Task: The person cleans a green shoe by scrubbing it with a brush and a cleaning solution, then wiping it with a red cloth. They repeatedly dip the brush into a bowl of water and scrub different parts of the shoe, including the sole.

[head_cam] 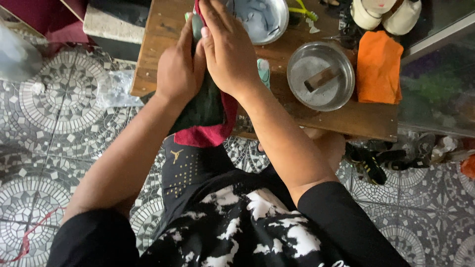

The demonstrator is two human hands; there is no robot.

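Now, step: we are pressing a dark green and red shoe (205, 111) between both hands, maybe cleaning or fixing it.
Left hand (178, 71): we are wrapping it around the shoe's side and gripping it.
Right hand (228, 49): we are laying it flat on the shoe with straight fingers, pushing down.
Where the shoe is: we are holding it at the near edge of the wooden table (346, 118), over our lap.
Nearby: a metal bowl (320, 75), an orange cloth (379, 66).
Next move: we think it is calling for a steady grip so the shoe is not slipping.
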